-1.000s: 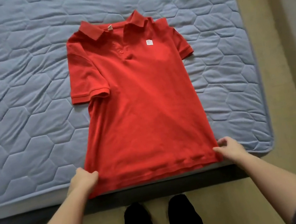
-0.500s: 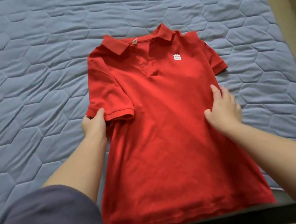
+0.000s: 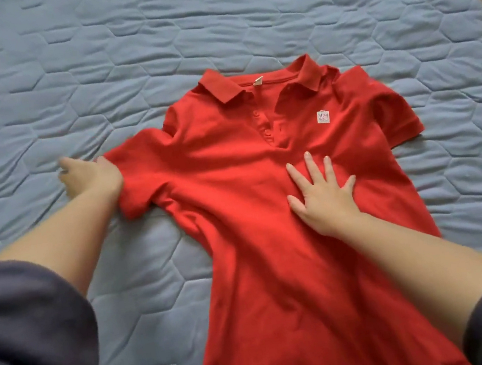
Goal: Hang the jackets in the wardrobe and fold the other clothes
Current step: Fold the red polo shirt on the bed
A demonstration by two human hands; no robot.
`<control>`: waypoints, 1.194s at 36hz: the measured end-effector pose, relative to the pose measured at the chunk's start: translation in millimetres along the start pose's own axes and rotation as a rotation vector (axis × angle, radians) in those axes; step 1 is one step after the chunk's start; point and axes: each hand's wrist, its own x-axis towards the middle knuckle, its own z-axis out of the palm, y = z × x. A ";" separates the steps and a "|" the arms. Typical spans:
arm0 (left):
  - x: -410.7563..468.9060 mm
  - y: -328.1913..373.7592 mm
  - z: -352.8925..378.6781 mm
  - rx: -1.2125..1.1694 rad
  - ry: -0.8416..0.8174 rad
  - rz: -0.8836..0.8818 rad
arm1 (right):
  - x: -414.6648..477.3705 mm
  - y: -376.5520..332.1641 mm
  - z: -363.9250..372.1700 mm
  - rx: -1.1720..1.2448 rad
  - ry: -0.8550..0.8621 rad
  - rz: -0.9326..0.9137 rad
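Right now the red polo shirt [image 3: 258,242] is lying face up on the quilted mattress [image 3: 90,64]. Its collar [image 3: 219,87] is pointing toward the far edge and its body is running down toward the near edge, closer to the mattress's right edge than its left.

The right hand [image 3: 322,198] is resting flat on the chest, fingers straight and spread, and is pinning the cloth rather than grasping it. The left hand [image 3: 89,178] is sitting at the hem of the short sleeve [image 3: 141,172] that is reaching toward the left edge. Its thumb is touching the hem, but the hand is blurred, so I cannot tell whether the fingers are pinching the fabric or only lying beside it.

The shirt is looking light, soft and limp. It is wrinkling around the pressing palm, so it will probably drag and bunch if it is pulled from one spot. The firmer parts, meaning the sleeve hems, shoulder seams and bottom hem, are probably the best places to take hold, with one palm anchoring the body while each side is being turned in.
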 end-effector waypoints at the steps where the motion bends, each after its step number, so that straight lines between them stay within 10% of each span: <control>1: -7.3 -2.2 6.8 -0.035 -0.012 0.014 | -0.3 2.2 -2.5 0.015 0.001 -0.006; 8: -78.1 -57.3 11.5 -0.314 -0.124 -0.023 | -17.2 35.4 -20.8 0.185 0.255 0.134; 16: -199.6 -148.7 -4.3 -0.223 -0.920 0.152 | -83.4 77.2 3.5 0.372 0.168 0.502; 24: -225.6 -203.1 -33.1 -0.045 -0.486 0.011 | -135.7 130.3 21.7 0.524 0.021 0.659; 37: -244.5 -253.9 -73.9 0.245 -0.482 -0.002 | -233.0 182.2 42.7 0.832 -0.731 0.570; 43: -260.5 -224.6 -73.8 0.559 -0.430 -0.021 | -242.4 196.3 50.7 0.647 -0.745 0.539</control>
